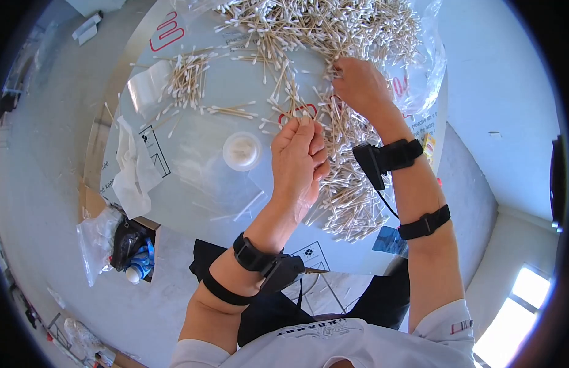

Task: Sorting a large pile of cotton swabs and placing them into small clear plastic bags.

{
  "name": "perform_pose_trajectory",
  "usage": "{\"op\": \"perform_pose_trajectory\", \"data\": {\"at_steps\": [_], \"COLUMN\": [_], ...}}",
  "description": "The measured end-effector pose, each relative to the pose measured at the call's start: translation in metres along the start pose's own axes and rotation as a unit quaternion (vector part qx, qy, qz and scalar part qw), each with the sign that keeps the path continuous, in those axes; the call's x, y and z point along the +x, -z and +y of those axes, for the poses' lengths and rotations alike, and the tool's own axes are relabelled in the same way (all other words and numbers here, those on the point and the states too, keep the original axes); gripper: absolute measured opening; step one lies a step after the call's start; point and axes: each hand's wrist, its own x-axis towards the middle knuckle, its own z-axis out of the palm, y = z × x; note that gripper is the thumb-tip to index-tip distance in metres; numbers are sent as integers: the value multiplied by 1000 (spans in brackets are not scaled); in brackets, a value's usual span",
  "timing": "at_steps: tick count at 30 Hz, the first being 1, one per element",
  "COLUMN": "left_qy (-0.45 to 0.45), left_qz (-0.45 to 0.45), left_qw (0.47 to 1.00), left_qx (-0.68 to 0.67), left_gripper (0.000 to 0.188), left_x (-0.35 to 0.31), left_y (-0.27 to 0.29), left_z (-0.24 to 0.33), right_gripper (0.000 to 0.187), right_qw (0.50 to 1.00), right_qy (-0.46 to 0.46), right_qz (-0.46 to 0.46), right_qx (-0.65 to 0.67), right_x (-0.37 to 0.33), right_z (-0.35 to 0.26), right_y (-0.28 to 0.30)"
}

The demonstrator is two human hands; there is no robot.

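Note:
My left hand is closed over the middle of the table, thumb and fingers pinched together. White-tipped cotton swabs show at its fingertips. My right hand reaches farther away, its fingers curled down at the near edge of a large heap of cotton swabs; what they grip is hidden. A second dense pile of swabs lies beneath and between my forearms. To the left of my left hand stands a round white-lidded container. A smaller group of swabs is spread at the far left.
Clear plastic bags lie near the round container. A crumpled white wrapper hangs at the table's left edge. Clear film edges the far heap on the right. Below, at left, a box holds a blue-and-white bottle.

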Motion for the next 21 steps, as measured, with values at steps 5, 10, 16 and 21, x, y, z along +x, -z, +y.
{"op": "perform_pose_trajectory", "data": {"at_steps": [5, 10, 16, 21], "left_qy": [0, -1, 0, 3], "left_qz": [3, 7, 6, 12], "left_qw": [1000, 1000, 1000, 1000], "left_qx": [3, -1, -1, 3], "left_gripper": [18, 18, 17, 18], "left_x": [0, 1, 1, 2], "left_y": [3, 5, 4, 4], "left_z": [1, 1, 1, 1], "right_gripper": [22, 14, 14, 16], "right_qw": [974, 957, 975, 961], "right_qy": [24, -11, 48, 181], "right_qz": [-45, -47, 97, 179], "right_qx": [219, 286, 194, 105], "right_x": [-3, 5, 13, 18], "right_z": [1, 8, 5, -3], "right_y": [5, 12, 1, -4]}}
